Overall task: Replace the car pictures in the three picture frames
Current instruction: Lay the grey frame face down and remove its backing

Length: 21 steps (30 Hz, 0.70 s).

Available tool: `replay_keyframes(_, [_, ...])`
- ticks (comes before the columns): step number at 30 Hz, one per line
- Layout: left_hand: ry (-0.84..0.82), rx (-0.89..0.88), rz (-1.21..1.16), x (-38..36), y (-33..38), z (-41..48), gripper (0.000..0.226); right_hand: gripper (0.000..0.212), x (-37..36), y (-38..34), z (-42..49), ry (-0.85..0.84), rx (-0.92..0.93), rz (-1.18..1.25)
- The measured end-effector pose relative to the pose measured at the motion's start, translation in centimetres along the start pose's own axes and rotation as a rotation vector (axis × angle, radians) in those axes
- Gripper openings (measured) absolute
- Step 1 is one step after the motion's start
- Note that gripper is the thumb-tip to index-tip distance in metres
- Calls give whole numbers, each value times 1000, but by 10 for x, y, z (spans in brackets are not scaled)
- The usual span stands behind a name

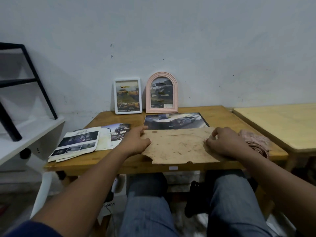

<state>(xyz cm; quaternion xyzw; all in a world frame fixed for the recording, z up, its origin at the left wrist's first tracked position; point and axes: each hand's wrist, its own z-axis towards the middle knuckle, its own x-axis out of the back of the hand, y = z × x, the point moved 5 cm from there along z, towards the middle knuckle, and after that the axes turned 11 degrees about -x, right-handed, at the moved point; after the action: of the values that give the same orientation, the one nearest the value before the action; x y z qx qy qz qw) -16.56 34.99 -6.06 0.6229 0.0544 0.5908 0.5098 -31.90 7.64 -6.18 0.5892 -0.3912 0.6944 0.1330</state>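
A worn brown backing board (177, 145) lies at the table's front edge, partly covering a dark-framed car picture (176, 121) behind it. My left hand (136, 141) grips the board's left end, thumb on top. My right hand (225, 142) rests on its right end with fingers curled onto it. A white rectangular frame (127, 96) and a pink arched frame (161, 93), both showing car pictures, lean upright against the wall at the back. Loose car pictures (78, 143) lie in a pile on the left of the table.
The small wooden table (106, 118) stands against a white wall. A pink cloth (256, 141) lies at its right side. A paler table (280, 122) adjoins on the right, and a white shelf with a black metal frame (25, 132) stands on the left.
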Motion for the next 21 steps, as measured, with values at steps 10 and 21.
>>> replay_keyframes(10, [-199, -78, 610, -20, -2, -19, 39, 59, -20, 3, -15, -52, -15, -123])
replay_keyframes(21, [-223, -133, 721, -28, -17, 15, 39, 54, -37, -21, 12, 35, 13, -382])
